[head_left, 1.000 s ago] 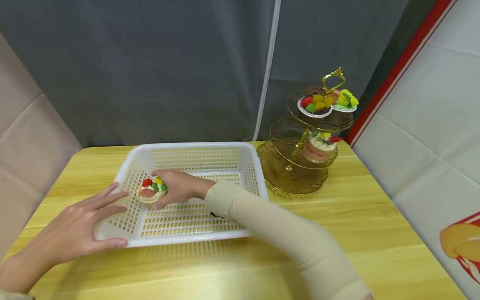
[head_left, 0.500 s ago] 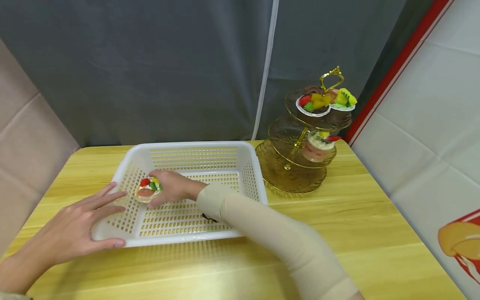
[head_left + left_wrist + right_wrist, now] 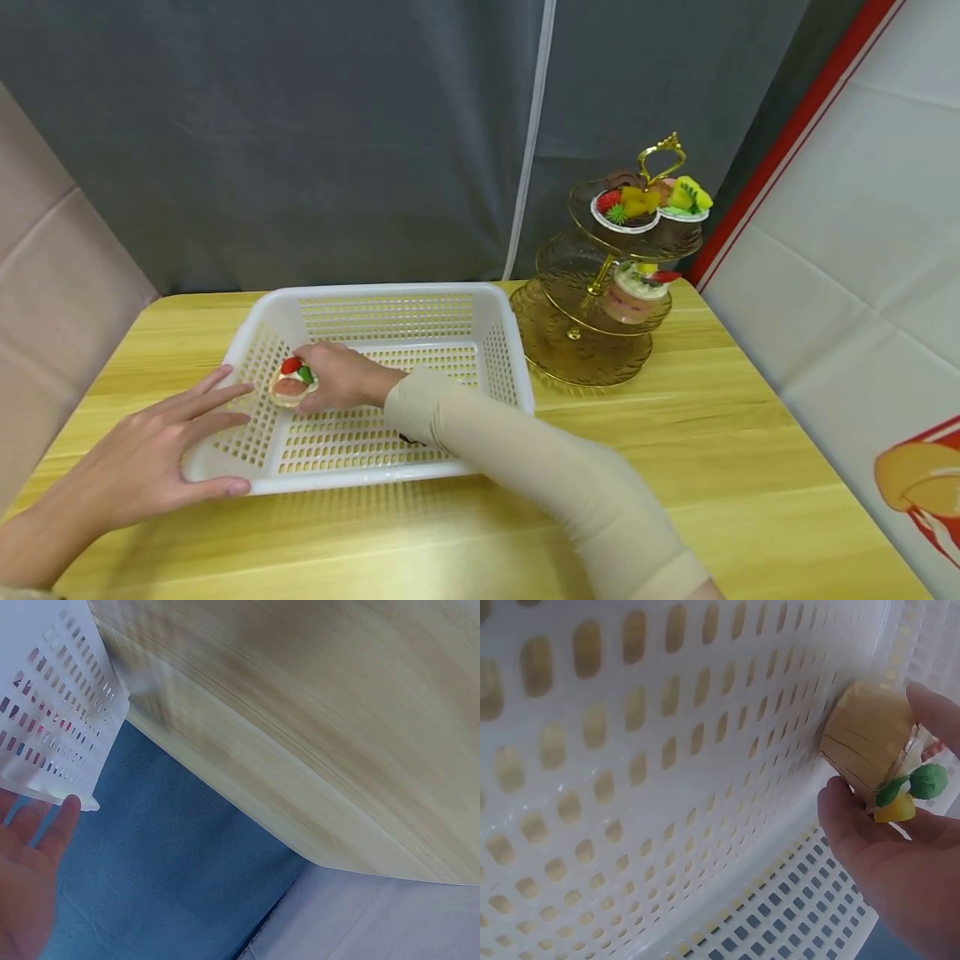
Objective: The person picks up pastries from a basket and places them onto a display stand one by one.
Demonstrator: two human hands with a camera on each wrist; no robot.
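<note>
My right hand (image 3: 335,377) reaches into the white plastic basket (image 3: 390,477) and grips a fruit tart (image 3: 291,386) near the left end wall. The tart carries a strawberry, green leaves and cream; its tan fluted side (image 3: 866,731) shows in the right wrist view, between thumb and fingers. Whether it touches the basket floor cannot be told. My left hand (image 3: 153,454) rests at the basket's left end, fingers spread over the rim and thumb at the front corner. In the left wrist view, fingertips of the left hand (image 3: 30,862) lie against the rim.
Right of the basket stands a three-tier brown glass stand (image 3: 585,358) with a gold handle. Fruit-topped cupcakes (image 3: 626,208) sit on its top tier, and a layered dessert cup (image 3: 633,296) on the middle one. A grey curtain (image 3: 337,150) hangs behind the wooden table (image 3: 675,467).
The right hand has shifted slightly left with the tart, toward the basket's end wall, and covers more of its topping. My left hand has stayed at the rim.
</note>
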